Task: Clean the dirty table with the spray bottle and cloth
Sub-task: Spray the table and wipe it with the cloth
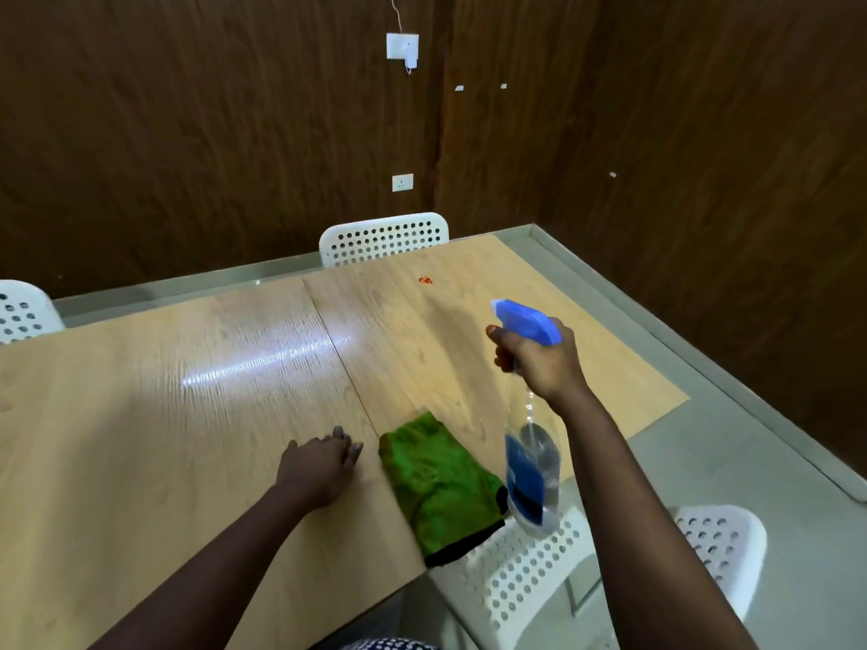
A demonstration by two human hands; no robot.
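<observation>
Above table [187,415], right hand [539,363] grips blue-labelled spray bottle [532,476]; wording unreadable.

Both forearms bare – no sleeves; dark polka-dot garment [389,644] w/ white spots at bottom edge.

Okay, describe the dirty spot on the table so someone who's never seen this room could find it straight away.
Start at the light wooden table and go to its far end, by the white perforated chair against the brown wall. The small red-orange stain lies on the tabletop there, ahead of the blue nozzle of the clear spray bottle that the right hand holds. It is the only coloured mark on the pale wood.
</observation>
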